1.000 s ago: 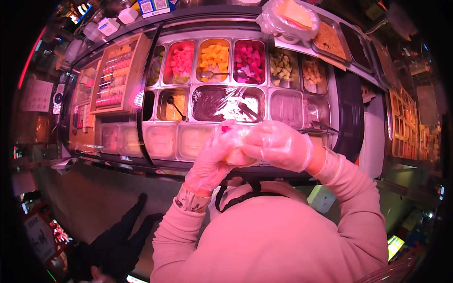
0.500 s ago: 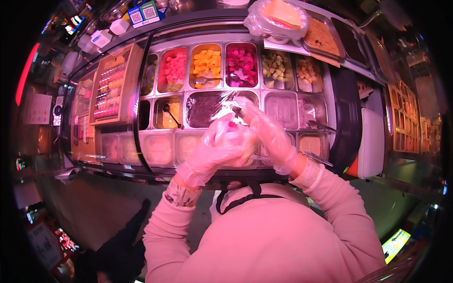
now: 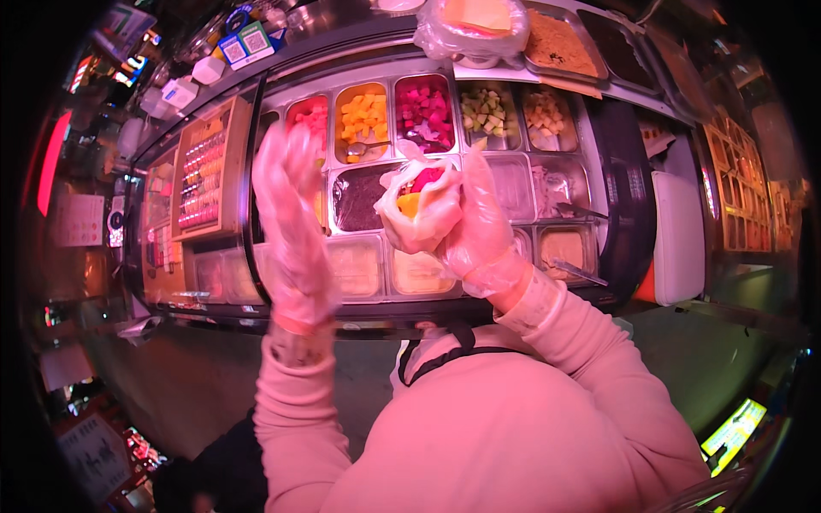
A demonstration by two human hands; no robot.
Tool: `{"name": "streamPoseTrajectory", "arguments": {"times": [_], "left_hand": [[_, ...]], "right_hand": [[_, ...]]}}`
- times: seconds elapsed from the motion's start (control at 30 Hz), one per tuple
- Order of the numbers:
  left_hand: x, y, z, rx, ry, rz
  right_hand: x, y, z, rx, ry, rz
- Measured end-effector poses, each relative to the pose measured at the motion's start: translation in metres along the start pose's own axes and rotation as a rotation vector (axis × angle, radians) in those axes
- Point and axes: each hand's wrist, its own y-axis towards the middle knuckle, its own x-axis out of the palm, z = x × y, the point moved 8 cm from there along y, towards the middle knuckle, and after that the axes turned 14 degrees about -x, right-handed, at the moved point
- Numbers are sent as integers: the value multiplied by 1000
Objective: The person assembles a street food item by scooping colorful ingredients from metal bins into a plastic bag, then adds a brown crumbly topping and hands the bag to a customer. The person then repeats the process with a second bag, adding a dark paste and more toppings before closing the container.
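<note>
Across from me, the topping counter fills most of the space, its steel pans set in rows under strong pink light. The person stands at its front edge in a long-sleeved top, both forearms reaching in over the pans. To the left, a wooden display box holds rows of small round sweets. The gloved left hand is raised over the counter's left part, fingers extended and gripping nothing that I can make out; it is too blurred to tell whether its fingertips touch the pink cubes behind them. The gloved right hand is curled around the right side of a soft white wrap, thumb up along its edge. The wrap sits in that hand above the middle of the counter, beside the dark filling, its crumpled mouth open and facing up. Inside show a yellow piece and, just behind it, a magenta piece.

With one hand bearing everything, a hard squeeze could split the thin skin or push the fruit out. A tilt toward the unsupported left side could drop pieces into the pans below. The right sleeve, near a long-handled utensil, could snag it if it swung outward.
</note>
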Motion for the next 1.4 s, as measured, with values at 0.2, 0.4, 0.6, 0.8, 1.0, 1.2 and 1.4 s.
{"name": "streamPoseTrajectory", "arguments": {"times": [0.2, 0.4, 0.6, 0.8, 1.0, 1.2, 1.4], "left_hand": [[50, -51, -125, -270, -939, -13], [51, -59, -150, -410, -1131, -66], [56, -77, -162, -420, -1085, -81], [42, -82, -160, -487, -915, -115], [36, -83, -182, -587, -858, -82], [35, -83, -187, -706, -701, -94], [28, -73, -182, -705, -741, -83]], "right_hand": [[19, -26, 0, -148, -166, -73], [10, -56, -33, -702, -1656, -405], [51, -56, -21, -749, -1845, -609], [24, -30, -34, -613, -1925, -815], [-20, 0, -20, 584, -1485, -268], [-61, 13, -6, 641, -1571, -271], [-56, 25, -5, 447, -1377, -359]]}}
